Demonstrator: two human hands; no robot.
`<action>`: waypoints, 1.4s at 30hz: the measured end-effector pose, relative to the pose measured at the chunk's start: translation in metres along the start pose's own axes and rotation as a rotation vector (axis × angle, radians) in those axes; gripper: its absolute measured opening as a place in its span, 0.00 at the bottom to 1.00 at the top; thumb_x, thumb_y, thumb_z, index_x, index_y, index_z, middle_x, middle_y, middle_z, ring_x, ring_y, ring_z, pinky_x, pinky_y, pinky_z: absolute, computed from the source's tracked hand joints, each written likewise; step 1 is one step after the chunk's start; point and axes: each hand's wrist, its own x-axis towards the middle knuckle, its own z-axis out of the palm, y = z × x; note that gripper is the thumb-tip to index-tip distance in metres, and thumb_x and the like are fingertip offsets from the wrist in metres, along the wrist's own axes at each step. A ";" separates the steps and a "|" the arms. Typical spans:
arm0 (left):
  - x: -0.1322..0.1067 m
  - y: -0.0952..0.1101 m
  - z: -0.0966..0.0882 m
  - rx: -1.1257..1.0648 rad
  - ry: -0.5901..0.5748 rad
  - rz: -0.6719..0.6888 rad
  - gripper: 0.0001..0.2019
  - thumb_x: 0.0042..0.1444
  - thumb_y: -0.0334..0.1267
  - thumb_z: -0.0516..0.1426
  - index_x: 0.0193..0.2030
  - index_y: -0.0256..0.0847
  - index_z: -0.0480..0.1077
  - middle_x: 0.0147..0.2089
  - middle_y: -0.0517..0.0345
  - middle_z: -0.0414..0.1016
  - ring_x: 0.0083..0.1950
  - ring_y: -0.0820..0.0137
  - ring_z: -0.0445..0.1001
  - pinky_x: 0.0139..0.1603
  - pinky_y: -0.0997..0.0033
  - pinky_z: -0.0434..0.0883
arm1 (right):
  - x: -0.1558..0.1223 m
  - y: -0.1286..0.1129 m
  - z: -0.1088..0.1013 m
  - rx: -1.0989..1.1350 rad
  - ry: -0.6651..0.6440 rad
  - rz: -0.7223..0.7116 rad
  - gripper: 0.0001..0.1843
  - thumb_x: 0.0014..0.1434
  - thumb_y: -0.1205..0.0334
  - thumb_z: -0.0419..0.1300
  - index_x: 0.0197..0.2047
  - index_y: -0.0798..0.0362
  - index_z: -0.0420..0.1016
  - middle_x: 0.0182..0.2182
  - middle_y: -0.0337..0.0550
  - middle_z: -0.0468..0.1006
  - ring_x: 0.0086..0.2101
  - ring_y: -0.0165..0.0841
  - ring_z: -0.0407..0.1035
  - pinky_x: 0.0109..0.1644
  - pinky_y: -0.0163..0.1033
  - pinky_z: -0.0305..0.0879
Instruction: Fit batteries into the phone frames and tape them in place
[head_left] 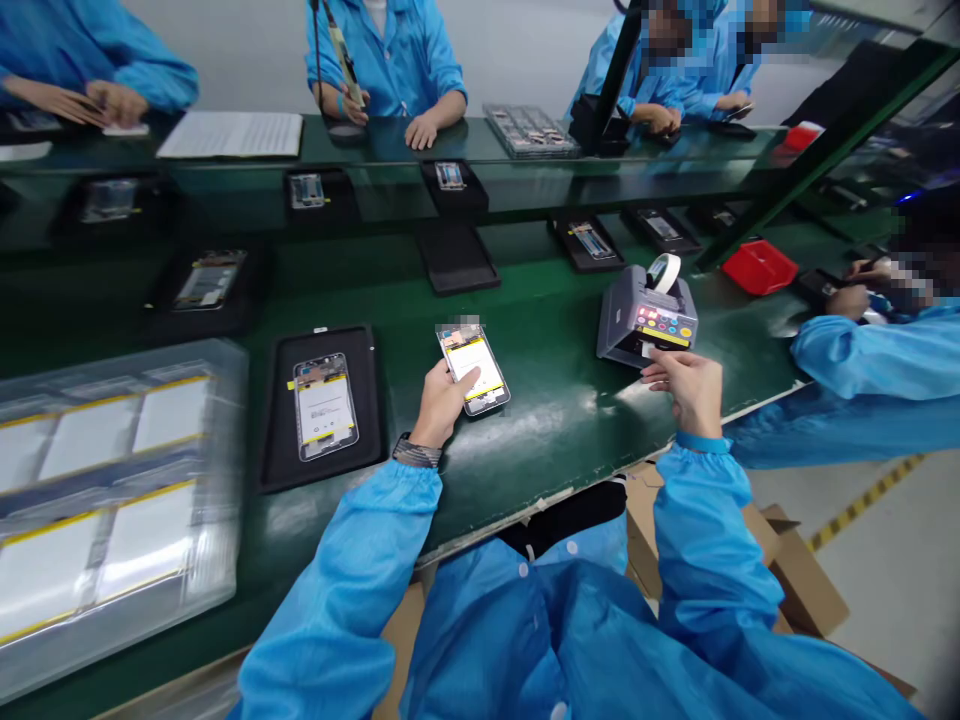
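Observation:
My left hand (444, 398) is closed around an open phone body (474, 368), thumb on the white battery with its yellow edge strips. The phone is held tilted above the green bench. On the right, a grey tape dispenser (626, 312) carries a roll of pale tape (664, 272) on top. My right hand (684, 383) is at its front slot, thumb and fingers pinched on a small white piece of tape (648, 350). Left of the held phone, a second open phone body (325, 408) with a white battery lies in a black tray (369, 440).
A clear plastic tray (238, 480) of white batteries stands at the left. More black trays (457, 258) line the bench, most with phone parts. A red bin (759, 266) lies beyond the dispenser beside a slanted green post (817, 150). Co-workers in blue sit opposite and at the right.

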 end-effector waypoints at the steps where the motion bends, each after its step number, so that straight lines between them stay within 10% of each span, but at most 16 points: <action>1: 0.000 0.000 0.000 0.009 -0.003 0.002 0.32 0.38 0.43 0.76 0.50 0.34 0.75 0.54 0.40 0.82 0.53 0.51 0.82 0.58 0.46 0.77 | 0.000 0.000 0.001 0.015 -0.003 0.016 0.10 0.55 0.66 0.70 0.26 0.59 0.77 0.20 0.47 0.78 0.17 0.30 0.72 0.17 0.28 0.64; 18: 0.002 -0.006 -0.001 0.023 -0.022 0.009 0.31 0.42 0.41 0.75 0.52 0.34 0.72 0.53 0.41 0.83 0.51 0.53 0.83 0.57 0.47 0.78 | -0.005 0.008 0.003 0.078 0.026 -0.031 0.09 0.49 0.66 0.70 0.22 0.54 0.75 0.16 0.40 0.72 0.16 0.28 0.67 0.17 0.30 0.64; 30: 0.000 -0.009 0.000 0.051 -0.023 0.047 0.28 0.46 0.38 0.73 0.52 0.36 0.71 0.54 0.42 0.83 0.52 0.54 0.83 0.56 0.52 0.79 | -0.123 0.029 0.133 -0.050 -0.630 -0.127 0.21 0.51 0.44 0.70 0.30 0.54 0.77 0.17 0.41 0.76 0.18 0.31 0.68 0.25 0.35 0.65; 42: 0.000 -0.009 0.004 0.030 -0.011 0.043 0.25 0.48 0.37 0.72 0.52 0.37 0.71 0.55 0.44 0.82 0.54 0.53 0.81 0.57 0.52 0.77 | -0.119 0.034 0.143 -0.123 -0.637 -0.199 0.20 0.53 0.43 0.68 0.30 0.52 0.75 0.19 0.41 0.76 0.20 0.34 0.70 0.29 0.37 0.67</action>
